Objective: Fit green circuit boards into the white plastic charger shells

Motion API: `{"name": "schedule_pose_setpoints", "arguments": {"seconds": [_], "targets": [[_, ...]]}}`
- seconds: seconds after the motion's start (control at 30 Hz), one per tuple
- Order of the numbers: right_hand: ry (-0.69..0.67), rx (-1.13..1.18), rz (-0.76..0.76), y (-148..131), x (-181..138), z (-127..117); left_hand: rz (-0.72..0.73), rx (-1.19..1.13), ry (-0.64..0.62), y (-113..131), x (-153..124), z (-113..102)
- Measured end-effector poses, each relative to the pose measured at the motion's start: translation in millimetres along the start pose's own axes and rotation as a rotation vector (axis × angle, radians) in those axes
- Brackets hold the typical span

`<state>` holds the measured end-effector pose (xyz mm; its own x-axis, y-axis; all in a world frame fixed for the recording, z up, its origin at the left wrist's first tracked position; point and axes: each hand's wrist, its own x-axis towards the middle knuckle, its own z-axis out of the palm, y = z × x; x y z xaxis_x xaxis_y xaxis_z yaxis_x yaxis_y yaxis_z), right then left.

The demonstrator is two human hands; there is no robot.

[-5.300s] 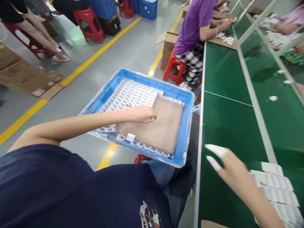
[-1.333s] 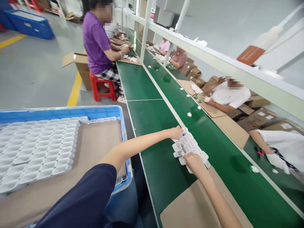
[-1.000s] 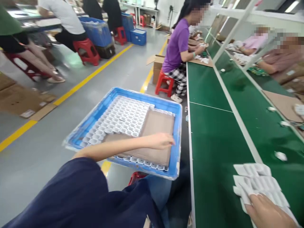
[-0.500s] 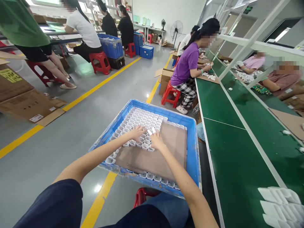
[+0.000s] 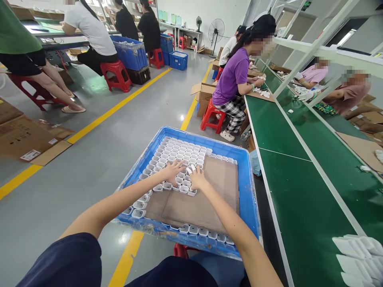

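Observation:
A blue crate stands in front of me. On a brown cardboard sheet inside it are rows of small white plastic cases, their hollow sides up. My left hand rests over the near rows with its fingers spread, touching the cases or just above them. Beside it on the right is my right hand, fingers apart, with white covers on some fingertips. Neither hand visibly grips a case. More white cases show below the sheet along the crate's near edge.
To the right runs a green workbench with stacked white parts at its near end. A person in purple sits farther along it on a red stool. Cardboard boxes lie on the left floor. A red stool shows below the crate.
My view has shifted slightly, so the crate appears a little lower and closer. Both hands stay over the near rows, and the right fingers look more spread.

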<state>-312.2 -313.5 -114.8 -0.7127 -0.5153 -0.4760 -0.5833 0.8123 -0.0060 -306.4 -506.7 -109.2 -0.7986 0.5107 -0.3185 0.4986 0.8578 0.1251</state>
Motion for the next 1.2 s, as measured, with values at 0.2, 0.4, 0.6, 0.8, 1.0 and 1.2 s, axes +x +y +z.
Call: {"name": "schedule_pose_setpoints", "arguments": {"seconds": [0.2, 0.4, 0.6, 0.8, 1.0, 1.2], "targets": [[-0.054, 0.002, -0.008, 0.0, 8.8, -3.3, 0.066, -0.028, -0.034, -6.8, 14.0, 4.4], [-0.094, 0.026, 0.022, -3.4, 14.7, -7.2, 0.062, -0.011, -0.029, -12.4, 18.7, 10.2], [-0.034, 0.056, 0.040, -3.6, 7.4, -9.3, 0.090, 0.052, 0.002, -14.0, 19.7, 7.6], [-0.005, 0.089, 0.048, -4.9, -3.8, -9.5, 0.130, 0.085, 0.021, -9.4, 16.3, 3.2], [0.012, 0.132, 0.044, -4.2, -14.6, -19.2, 0.137, 0.087, 0.026, -8.2, 12.0, -9.3], [0.048, 0.142, 0.052, -2.7, -23.9, -33.6, 0.148, 0.091, 0.022, -8.5, 9.7, -28.2]]}}
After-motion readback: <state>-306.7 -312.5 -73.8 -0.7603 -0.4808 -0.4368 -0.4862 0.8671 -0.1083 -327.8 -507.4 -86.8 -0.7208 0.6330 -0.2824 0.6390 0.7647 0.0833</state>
